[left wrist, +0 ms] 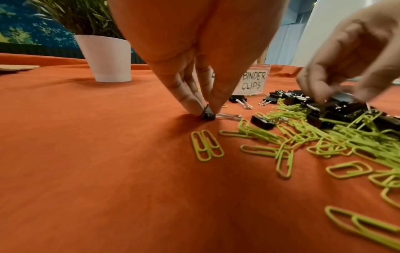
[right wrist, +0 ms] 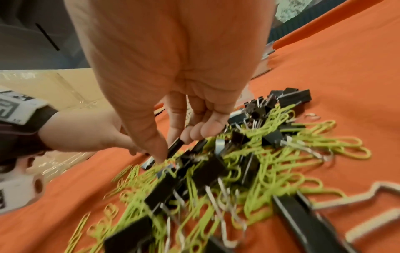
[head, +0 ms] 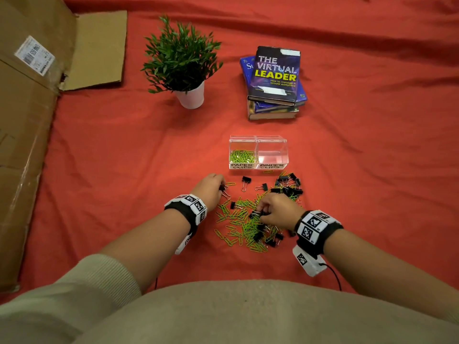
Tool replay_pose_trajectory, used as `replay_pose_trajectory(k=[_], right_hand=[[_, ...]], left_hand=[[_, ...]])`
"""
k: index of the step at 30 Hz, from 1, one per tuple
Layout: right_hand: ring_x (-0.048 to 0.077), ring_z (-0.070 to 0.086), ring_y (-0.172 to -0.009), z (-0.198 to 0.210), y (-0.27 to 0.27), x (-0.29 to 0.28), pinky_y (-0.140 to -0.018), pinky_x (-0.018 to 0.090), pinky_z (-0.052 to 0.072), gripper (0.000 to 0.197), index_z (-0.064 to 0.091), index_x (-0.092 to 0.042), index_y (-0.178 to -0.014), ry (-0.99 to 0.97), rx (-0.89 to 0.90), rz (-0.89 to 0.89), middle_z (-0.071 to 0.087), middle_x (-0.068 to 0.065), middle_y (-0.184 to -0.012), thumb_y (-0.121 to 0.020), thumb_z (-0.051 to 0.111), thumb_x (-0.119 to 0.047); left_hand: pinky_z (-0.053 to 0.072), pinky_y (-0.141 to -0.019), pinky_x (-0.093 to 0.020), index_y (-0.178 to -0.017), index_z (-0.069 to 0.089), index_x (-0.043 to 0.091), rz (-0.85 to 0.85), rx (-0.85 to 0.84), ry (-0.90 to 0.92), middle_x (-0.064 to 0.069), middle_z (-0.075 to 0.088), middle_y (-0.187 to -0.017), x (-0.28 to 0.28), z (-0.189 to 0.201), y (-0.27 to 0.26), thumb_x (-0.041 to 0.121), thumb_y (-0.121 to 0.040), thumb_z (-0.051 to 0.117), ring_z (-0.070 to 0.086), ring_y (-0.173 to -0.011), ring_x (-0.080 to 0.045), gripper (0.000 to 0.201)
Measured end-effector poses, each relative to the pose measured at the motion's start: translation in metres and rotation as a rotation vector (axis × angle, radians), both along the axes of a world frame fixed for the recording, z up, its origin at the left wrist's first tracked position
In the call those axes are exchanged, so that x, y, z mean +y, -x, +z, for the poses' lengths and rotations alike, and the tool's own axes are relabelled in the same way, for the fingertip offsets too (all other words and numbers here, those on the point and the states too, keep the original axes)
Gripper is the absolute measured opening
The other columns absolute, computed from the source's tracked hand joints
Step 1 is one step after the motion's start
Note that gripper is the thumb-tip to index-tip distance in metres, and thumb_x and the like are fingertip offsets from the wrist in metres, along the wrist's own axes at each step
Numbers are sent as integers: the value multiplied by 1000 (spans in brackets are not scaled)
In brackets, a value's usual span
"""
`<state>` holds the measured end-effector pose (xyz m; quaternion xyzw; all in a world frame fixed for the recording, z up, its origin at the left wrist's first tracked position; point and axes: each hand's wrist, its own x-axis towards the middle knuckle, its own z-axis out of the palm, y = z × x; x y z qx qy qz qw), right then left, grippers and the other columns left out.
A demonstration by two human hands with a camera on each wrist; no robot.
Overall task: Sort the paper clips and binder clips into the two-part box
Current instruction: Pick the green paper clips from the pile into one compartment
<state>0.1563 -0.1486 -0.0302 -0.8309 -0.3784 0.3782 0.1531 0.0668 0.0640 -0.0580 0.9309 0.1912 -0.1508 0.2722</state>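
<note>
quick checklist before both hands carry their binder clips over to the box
1. Left hand grip: fingers pinch a small black metal binder clip on the red cloth. Ok.
2. Right hand grip: fingers pinch another black binder clip above the mixed pile. Ok.
3. Green wire paper clips snagged on the right hand's clip: cannot tell, picture blurred.
4. Clear plastic two-part box, compartment labelled BINDER CLIPS open and holding nothing. Ok.
5. Paper clip compartment holds only green clips. Ok.
6. Path to the box: loose binder clips lie between. Not ok if sliding; lift.
</note>
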Motion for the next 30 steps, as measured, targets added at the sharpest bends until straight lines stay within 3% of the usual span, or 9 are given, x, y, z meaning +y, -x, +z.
replay_pose_trajectory(k=[2, 5, 9, 13, 17, 19, 24, 27, 30], right_hand=[[15, 56, -86, 3, -9, 1, -75, 25, 52, 14, 64, -16, -93, -19, -57, -52, 56, -1, -95, -80, 67, -17], [17, 51, -97, 2, -23, 4, -87, 27, 48, 20, 61, -14, -104, -35, -243, -73, 51, 2, -105, -84, 62, -16], [19, 48, -112, -4, -15, 31, -100, 33, 46, 25, 62, -13, -113, -146, -282, 36, 53, 4, -114, -89, 55, -12], [21, 46, -110, -12, 0, 51, -98, 37, 44, 28, 62, -13, -115, -100, -268, 166, 52, 3, -116, -89, 52, -12], [24, 44, -111, -16, -7, 40, -100, 37, 44, 38, 56, -5, -120, -12, -348, 34, 46, 7, -122, -83, 54, -11], [25, 43, -110, -15, -9, 32, -99, 36, 43, 35, 56, -4, -117, -30, -376, -1, 47, 9, -121, -83, 52, -9], [22, 41, -111, -12, 3, 11, -97, 34, 41, 23, 62, -12, -107, -5, -294, 99, 52, 5, -111, -87, 57, -22], [22, 42, -110, -15, 7, 0, -95, 36, 44, 26, 62, -16, -105, 39, -350, 122, 52, 3, -112, -85, 61, -32], [23, 44, -106, -13, 3, -5, -94, 37, 44, 21, 62, -13, -103, 45, -387, 46, 53, 5, -111, -85, 57, -22]], left_hand=[[49, -89, -41, -110, 57, 13, 5, -42, 5, -8, 54, -112, -4, 1, -2, 6, -86, 56, 57, -101, -28, 25], [50, -83, -41, -101, 59, 14, 34, -90, -20, -7, 52, -105, -5, 5, 1, 8, -85, 56, 57, -94, -27, 18], [49, -79, -36, -91, 62, 15, -38, -31, -26, -4, 57, -98, -4, 10, 12, 10, -81, 56, 58, -92, -25, 13], [49, -85, -35, -103, 63, 15, -165, -22, 3, -5, 57, -105, -13, 8, 21, 17, -82, 62, 58, -99, -24, 21], [44, -91, -34, -115, 60, 15, -199, -13, -46, -6, 53, -115, -29, 2, 21, 25, -86, 62, 52, -112, -23, 31], [44, -92, -37, -112, 59, 10, -205, 10, -85, -8, 52, -114, -34, -1, 20, 23, -86, 61, 51, -114, -26, 29], [46, -91, -37, -106, 59, 9, -179, -14, -74, -9, 54, -110, -33, 4, 12, 25, -85, 61, 54, -108, -27, 27], [48, -89, -32, -107, 61, 12, -87, -77, 36, -6, 58, -106, -34, 14, 0, 25, -86, 63, 57, -98, -21, 25], [51, -88, -30, -113, 60, 13, 57, -126, 136, -1, 57, -105, -34, 23, -10, 26, -87, 64, 58, -93, -15, 28]])
